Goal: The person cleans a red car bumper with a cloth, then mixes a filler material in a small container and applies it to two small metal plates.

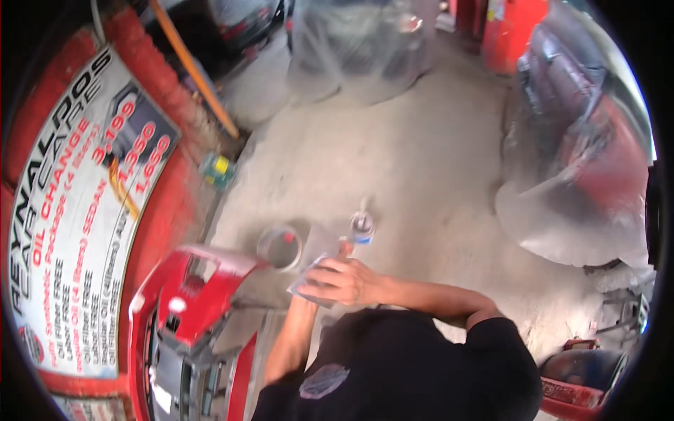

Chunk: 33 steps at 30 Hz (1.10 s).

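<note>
Both my hands meet in front of my chest at a thin grey sheet (322, 243), whose material I cannot make out. My right hand (337, 281) lies across the sheet's lower part with its fingers bent over it. My left hand (307, 289) is under the sheet and the right hand, so most of its fingers are hidden. A fingertip shows past the sheet's right edge, beside a small open can (362, 224) with some blue on its side. Left of the sheet is a round, pale-rimmed container (300, 251), blurred.
A red car bumper (184, 309) stands at the left near a wall with a large printed sign (77, 231). A green container (219, 172) sits by the wall. Plastic-covered vehicles (358, 49) stand at the back and right (576, 189). Dark red parts (583, 379) lie lower right.
</note>
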{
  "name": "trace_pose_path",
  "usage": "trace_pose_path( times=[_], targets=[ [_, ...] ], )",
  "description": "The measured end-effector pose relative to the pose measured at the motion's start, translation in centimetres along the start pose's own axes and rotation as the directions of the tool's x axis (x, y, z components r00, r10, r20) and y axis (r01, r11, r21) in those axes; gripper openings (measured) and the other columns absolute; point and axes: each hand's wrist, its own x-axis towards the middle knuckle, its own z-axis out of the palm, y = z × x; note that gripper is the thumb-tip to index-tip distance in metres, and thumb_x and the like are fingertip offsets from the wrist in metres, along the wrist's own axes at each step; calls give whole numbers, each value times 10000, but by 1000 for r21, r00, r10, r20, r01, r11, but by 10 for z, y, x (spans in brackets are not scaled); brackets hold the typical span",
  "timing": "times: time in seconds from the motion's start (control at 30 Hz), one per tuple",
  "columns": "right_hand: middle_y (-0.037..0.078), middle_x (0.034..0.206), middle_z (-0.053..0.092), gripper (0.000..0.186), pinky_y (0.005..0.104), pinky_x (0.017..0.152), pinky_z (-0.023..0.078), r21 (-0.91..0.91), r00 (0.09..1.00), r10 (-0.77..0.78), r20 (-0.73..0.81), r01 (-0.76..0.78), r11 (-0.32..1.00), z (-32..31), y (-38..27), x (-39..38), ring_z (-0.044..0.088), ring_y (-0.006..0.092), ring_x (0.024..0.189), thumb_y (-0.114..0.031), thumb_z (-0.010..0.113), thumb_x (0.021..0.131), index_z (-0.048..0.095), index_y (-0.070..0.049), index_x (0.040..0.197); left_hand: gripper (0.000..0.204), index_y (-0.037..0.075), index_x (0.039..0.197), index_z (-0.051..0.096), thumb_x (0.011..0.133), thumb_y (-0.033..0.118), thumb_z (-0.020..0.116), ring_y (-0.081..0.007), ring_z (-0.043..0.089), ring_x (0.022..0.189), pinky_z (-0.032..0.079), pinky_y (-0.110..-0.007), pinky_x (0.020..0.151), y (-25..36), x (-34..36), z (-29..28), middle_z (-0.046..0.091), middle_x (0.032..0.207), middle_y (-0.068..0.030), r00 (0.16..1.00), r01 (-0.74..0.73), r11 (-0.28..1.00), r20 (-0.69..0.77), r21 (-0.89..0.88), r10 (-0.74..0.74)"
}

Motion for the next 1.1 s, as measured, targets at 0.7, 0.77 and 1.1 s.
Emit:
trace_pose_path(
  times=[0.7,0.77,1.1],
  targets=[
    [44,1409,575,453,499,1079,437,-276,948,308,76,-277,920,-86,61,-29,480,371,1345,-104,674,798,691,-232,1232,213,107,1099,592,1007,298,594,-85,484,551,340,-228,404,18,-25,49,573,804,-4,877,-315,774,-143,549,458],
    [28,1437,552,460,515,1095,424,-280,947,276,166,-223,934,-88,52,-25,447,365,1378,-90,684,799,683,-242,1234,190,112,1082,607,985,273,639,-99,559,672,436,-264,556,30,-26,42,618,865,-4,855,-380,762,-116,524,505],
    [53,1483,500,470,543,1070,436,-269,969,139,203,-82,960,-68,52,-24,428,373,1381,-112,631,826,625,-221,1283,337,46,1127,619,993,354,601,-167,633,713,515,-291,604,20,-67,60,649,1061,-121,901,-376,851,-70,365,428]
  ],
)
